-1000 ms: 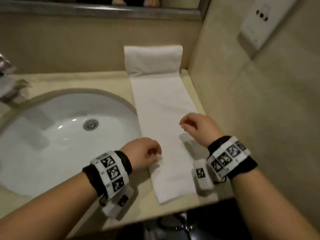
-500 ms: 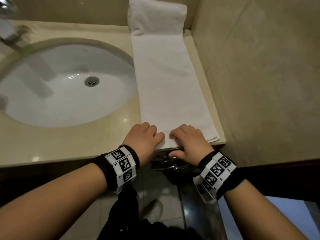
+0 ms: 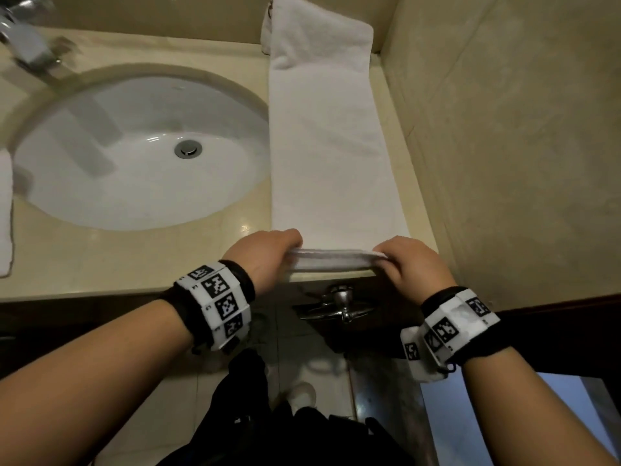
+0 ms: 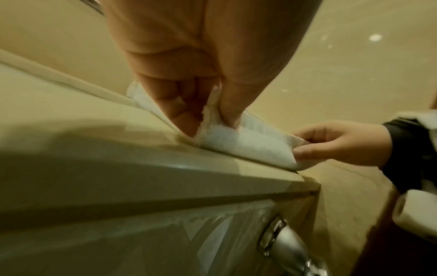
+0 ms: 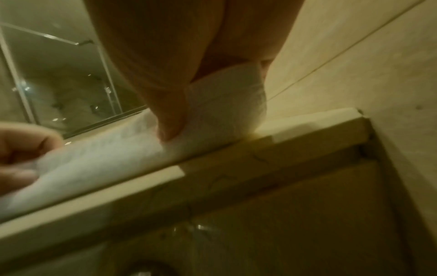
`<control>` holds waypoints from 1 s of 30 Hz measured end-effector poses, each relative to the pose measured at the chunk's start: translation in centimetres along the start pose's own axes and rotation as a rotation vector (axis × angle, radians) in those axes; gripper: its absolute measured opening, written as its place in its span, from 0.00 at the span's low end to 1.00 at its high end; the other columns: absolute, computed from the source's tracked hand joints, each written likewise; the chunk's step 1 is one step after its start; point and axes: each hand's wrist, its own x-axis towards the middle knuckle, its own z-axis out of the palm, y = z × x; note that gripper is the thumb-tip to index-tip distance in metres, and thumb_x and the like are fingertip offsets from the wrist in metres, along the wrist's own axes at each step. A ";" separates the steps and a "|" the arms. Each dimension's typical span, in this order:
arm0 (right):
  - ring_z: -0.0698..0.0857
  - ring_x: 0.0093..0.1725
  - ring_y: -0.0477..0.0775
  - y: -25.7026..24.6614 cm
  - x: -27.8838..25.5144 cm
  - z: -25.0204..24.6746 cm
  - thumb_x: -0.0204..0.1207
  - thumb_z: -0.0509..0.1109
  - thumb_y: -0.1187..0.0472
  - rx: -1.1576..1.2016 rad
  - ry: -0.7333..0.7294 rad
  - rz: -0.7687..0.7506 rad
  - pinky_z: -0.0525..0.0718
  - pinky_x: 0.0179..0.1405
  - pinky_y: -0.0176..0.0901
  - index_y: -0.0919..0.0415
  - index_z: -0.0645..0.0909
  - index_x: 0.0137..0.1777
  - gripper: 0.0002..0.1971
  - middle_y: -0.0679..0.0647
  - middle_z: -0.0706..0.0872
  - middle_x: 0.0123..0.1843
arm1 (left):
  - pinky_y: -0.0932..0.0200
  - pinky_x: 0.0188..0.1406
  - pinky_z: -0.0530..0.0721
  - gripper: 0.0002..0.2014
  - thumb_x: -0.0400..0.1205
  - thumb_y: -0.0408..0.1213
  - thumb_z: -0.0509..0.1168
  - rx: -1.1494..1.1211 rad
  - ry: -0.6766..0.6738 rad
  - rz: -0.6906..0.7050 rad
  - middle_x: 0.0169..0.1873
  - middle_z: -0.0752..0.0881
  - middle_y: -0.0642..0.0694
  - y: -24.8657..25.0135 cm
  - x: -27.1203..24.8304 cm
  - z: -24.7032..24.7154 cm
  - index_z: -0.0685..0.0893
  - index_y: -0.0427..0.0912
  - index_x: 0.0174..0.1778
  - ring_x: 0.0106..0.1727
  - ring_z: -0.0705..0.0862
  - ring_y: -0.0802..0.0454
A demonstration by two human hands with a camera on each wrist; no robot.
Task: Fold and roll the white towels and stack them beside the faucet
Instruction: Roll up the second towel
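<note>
Half a second ago your fingers lay flat on the towel's point(image 3: 331, 156) near end; now your left hand point(image 3: 265, 255) and right hand point(image 3: 411, 264) pinch its corners, the edge lifted and curling. The roll has started, so keep both corners level as you roll toward the far wall.

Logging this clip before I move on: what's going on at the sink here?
A person is starting to roll a long white towel laid flat on the counter to the right of the sink. The left hand and right hand each pinch a corner of the near end at the counter's front edge, and that end is lifted and curled over. The far end lies bunched against the back wall. The faucet sits at the far left; nothing is stacked beside it yet.
</note>
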 end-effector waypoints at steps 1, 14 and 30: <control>0.82 0.52 0.61 0.1 0.4 -0.3 0.78 0.63 0.56 0.020 -0.017 0.046 0.71 0.44 0.44 0.57 0.82 0.51 0.09 0.57 0.86 0.49 | 0.59 0.40 0.67 0.09 0.82 0.38 0.58 -0.037 0.002 -0.034 0.48 0.84 0.42 -0.2 0.3 0.0 0.76 0.45 0.57 0.43 0.78 0.45; 0.80 0.48 0.65 -0.8 1.6 0.0 0.76 0.65 0.64 -0.051 0.062 -0.047 0.77 0.46 0.54 0.64 0.82 0.49 0.06 0.62 0.83 0.47 | 0.54 0.53 0.72 0.11 0.80 0.36 0.61 0.279 0.097 0.165 0.57 0.81 0.47 -0.1 1.2 0.0 0.80 0.46 0.58 0.57 0.76 0.44; 0.84 0.49 0.61 -0.2 -0.1 0.1 0.70 0.71 0.60 -0.094 0.061 -0.087 0.70 0.49 0.48 0.55 0.83 0.51 0.10 0.53 0.87 0.47 | 0.56 0.41 0.74 0.12 0.75 0.34 0.63 0.097 0.072 0.127 0.42 0.83 0.46 -1.0 -1.1 -0.8 0.82 0.42 0.54 0.47 0.82 0.42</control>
